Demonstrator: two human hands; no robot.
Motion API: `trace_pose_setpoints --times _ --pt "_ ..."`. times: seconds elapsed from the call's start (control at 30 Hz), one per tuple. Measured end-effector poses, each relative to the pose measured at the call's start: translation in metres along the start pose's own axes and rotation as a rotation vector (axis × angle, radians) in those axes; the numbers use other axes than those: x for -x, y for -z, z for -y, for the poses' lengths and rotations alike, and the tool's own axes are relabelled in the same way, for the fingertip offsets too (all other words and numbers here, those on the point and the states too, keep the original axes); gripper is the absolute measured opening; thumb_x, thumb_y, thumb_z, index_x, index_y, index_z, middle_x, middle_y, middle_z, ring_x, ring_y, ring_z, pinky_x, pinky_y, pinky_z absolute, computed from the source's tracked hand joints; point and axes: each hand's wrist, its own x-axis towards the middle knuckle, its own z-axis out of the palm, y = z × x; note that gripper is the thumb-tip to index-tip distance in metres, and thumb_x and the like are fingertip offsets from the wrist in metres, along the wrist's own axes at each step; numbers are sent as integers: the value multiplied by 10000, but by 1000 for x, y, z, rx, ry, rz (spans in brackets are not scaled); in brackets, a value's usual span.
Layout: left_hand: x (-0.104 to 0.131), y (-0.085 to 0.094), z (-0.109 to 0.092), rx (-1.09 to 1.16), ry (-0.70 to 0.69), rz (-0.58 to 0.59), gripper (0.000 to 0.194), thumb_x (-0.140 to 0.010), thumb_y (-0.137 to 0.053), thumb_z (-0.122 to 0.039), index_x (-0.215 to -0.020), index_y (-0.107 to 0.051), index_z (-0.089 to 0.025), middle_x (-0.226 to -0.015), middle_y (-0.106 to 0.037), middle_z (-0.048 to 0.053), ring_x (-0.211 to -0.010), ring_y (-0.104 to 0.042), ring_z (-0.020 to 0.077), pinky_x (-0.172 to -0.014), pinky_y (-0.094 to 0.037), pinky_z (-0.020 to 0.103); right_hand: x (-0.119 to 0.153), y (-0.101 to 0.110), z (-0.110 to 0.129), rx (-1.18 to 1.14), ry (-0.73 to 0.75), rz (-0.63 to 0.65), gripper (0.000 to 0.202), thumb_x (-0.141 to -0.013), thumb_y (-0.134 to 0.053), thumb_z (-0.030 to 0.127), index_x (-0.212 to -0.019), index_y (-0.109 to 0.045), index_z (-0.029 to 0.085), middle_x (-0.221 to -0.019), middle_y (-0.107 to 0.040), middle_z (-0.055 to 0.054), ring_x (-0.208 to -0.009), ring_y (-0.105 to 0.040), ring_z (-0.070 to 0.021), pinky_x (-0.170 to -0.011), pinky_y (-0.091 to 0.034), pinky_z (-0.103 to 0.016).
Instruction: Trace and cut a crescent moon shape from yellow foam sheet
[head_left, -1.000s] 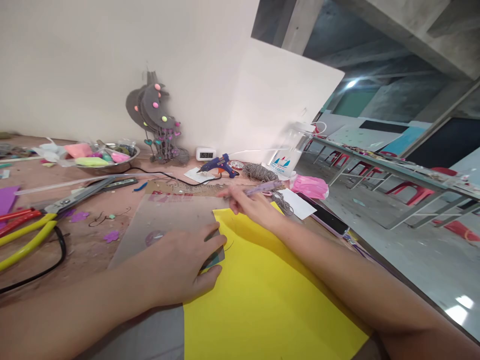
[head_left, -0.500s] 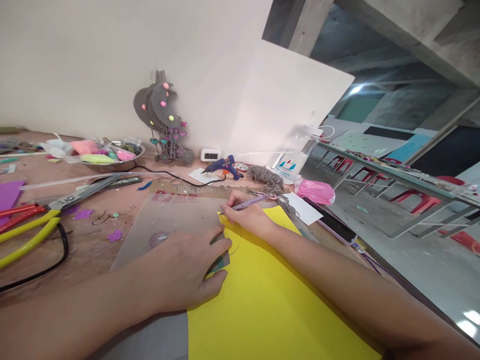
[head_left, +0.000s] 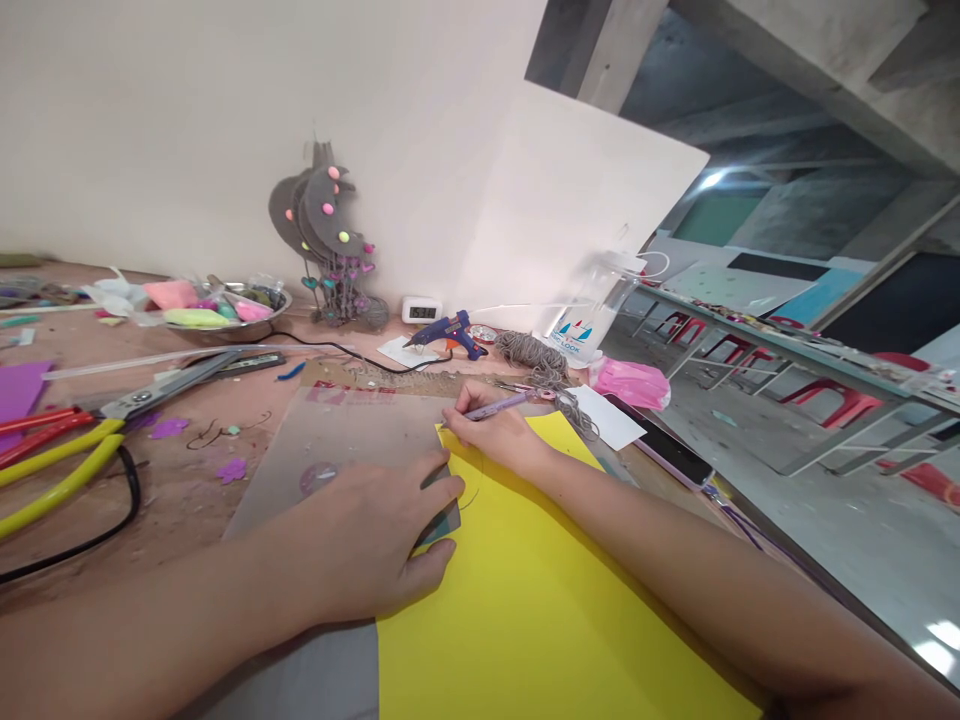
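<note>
A bright yellow sheet of paper [head_left: 540,610] lies on the table in front of me, over a greyish mat [head_left: 367,425]. My right hand [head_left: 496,432] is closed around a light purple pen [head_left: 501,404], its tip by the sheet's upper left corner. Flat on the sheet's left edge rests my left hand [head_left: 375,535], fingers spread. Beneath those fingers, the corner of a thin grey piece [head_left: 451,517] sticks out over the yellow paper; the rest of it is covered. A thin curved line [head_left: 470,498] shows on the paper between my hands.
Scissors with yellow handles [head_left: 82,480] lie at left, near a metal bowl [head_left: 281,300] of colourful clay. A blue glue gun [head_left: 450,335], small digital clock [head_left: 421,310], grey yarn [head_left: 532,355], clear bottle [head_left: 592,310] and phone [head_left: 667,450] sit behind and right. Grey moon-shaped decorations [head_left: 319,215] stand against the wall.
</note>
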Motion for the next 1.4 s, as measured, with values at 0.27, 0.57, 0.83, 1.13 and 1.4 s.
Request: trace_pose_setpoints --times 0.27,0.57,0.83,1.13,1.4 --pt "0 -1 0 -10 -5 -1 321 -900 -406 -338 -1178 -546 -257 -1154 -606 58 -762 -672 232 -498 -442 360 1 0 1 3 25 10 252 -756 -589 370 -665 -409 219 -560 -484 62 -520 -415 -100 -490 -306 -226" --pt "0 -3 2 -16 -7 -15 335 -900 -404 -332 -1205 -525 -267 -1187 -596 52 -787 -674 232 -500 -434 358 -2 1 -5 40 45 -90 233 -757 -565 333 -652 -390 221 -549 -402 72 -515 -358 -97 -503 -284 -236" --pt "1 -1 1 -4 -21 -6 333 -905 -403 -326 -1210 -521 -267 -1186 -598 53 -809 -672 231 -519 -444 351 -1 0 -3 27 42 -61 232 -758 -567 323 -652 -388 220 -546 -403 74 -526 -362 -101 -513 -280 -236" --pt "2 -2 3 -28 -27 -16 355 -914 -401 -333 -1245 -512 -266 -1376 -511 74 -892 -687 258 -556 -495 369 -1 5 -5 72 21 -173 200 -721 -536 249 -621 -367 215 -561 -376 72 -524 -338 -90 -507 -264 -238" --pt "2 -2 2 -28 -28 -34 357 -911 -403 -318 -1244 -520 -264 -1375 -526 72 -907 -688 246 -561 -493 341 0 4 -5 12 6 -143 223 -735 -566 311 -639 -385 222 -537 -410 72 -511 -383 -101 -507 -286 -241"
